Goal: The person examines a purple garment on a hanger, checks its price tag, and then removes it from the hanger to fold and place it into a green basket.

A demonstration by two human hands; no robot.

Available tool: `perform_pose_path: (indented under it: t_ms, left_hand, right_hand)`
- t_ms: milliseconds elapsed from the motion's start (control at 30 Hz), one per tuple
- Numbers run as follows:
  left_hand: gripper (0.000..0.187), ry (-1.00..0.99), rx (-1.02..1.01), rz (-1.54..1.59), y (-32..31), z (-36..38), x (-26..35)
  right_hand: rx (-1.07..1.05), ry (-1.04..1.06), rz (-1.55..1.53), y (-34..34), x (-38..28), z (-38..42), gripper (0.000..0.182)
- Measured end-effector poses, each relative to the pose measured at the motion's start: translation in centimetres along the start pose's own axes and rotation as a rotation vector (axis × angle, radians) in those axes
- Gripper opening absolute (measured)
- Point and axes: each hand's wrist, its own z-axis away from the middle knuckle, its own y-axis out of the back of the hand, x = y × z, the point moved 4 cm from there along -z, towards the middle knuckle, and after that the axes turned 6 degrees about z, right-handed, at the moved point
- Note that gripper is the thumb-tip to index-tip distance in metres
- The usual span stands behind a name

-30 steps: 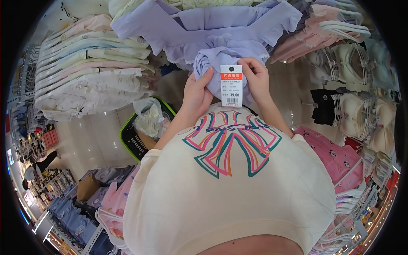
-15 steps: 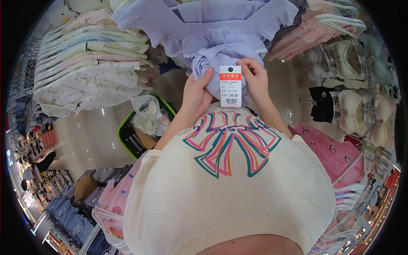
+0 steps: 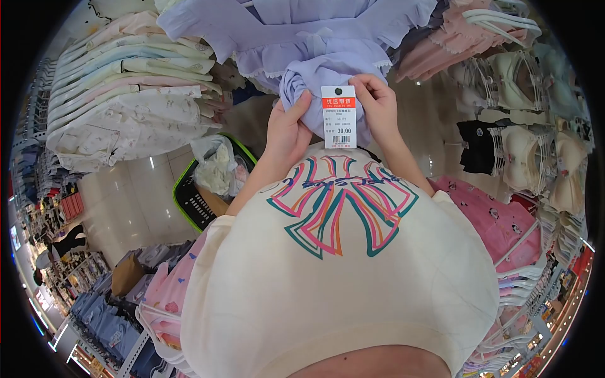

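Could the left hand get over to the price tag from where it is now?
Probably yes. The left hand grips the lavender garment right beside the price tag, which the right hand holds; nothing lies between.

The price tag shows "39.00" above a barcode; its red band has Chinese characters, too small to read.

Both arms raised forward from chest, forearms bare, elbows bent, wrists converging. Left hand held palm inward, thumb extended upward, fingers curled out of sight in closed grip. Right hand held just opposite, fingers bent, thumb and fingertips pinched together. Hands kept near each other, at same height, well above torso.
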Motion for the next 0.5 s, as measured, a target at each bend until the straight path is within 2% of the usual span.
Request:
perform_pose_path:
  t_ms: [500]
  left_hand:
    - [0.031,-0.013,-0.017,0.01,0.08,0.43,-0.14]
  right_hand:
    - [0.022,0.019,-0.036,0.15,-0.23,0.22,0.012]
